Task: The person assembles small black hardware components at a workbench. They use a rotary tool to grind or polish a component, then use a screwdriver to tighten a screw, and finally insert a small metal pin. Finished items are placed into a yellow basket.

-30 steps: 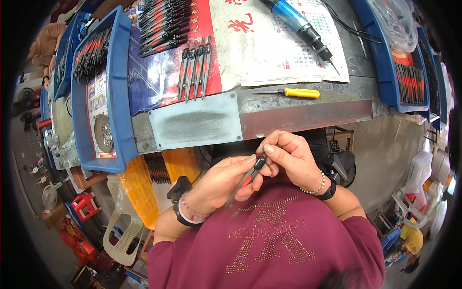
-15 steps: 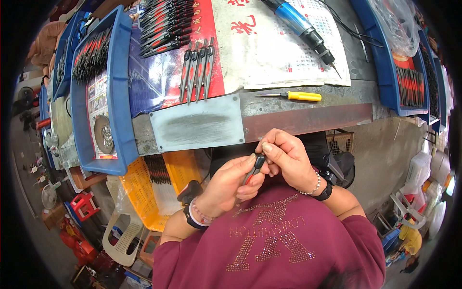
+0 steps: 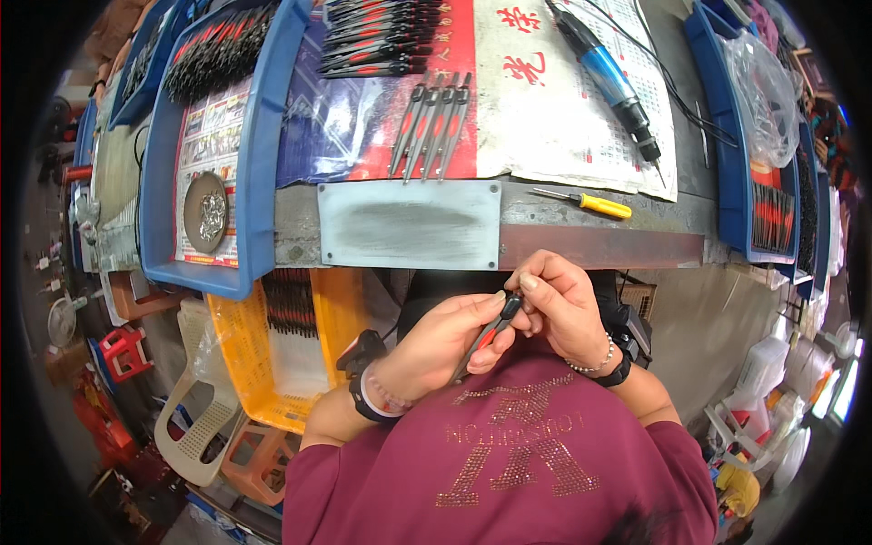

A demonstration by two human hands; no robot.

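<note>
In front of my chest, my left hand (image 3: 454, 338) is closed around a drawing compass (image 3: 488, 336) with a black head, grey legs and a red inlay. It is held at a slant, head up and toward the right. My right hand (image 3: 560, 302) pinches with thumb and forefinger right at the top of that head; whatever is between the fingertips is too small to make out. Several similar compasses (image 3: 431, 127) lie side by side on the bench, beyond a pale blue plate (image 3: 409, 259) with a dark smudged middle.
A yellow-handled screwdriver (image 3: 604, 206) and a blue electric screwdriver (image 3: 610, 80) lie on the bench. A blue bin (image 3: 259, 182) at left holds compasses and a round dish (image 3: 193, 227) of small metal parts. Another blue bin (image 3: 727, 150) stands right. Below the bench sits a yellow crate (image 3: 238, 363).
The view has shifted, so the bench things appear displaced. Both hands keep together at the compass head, with the right fingers still pinching at its top.
</note>
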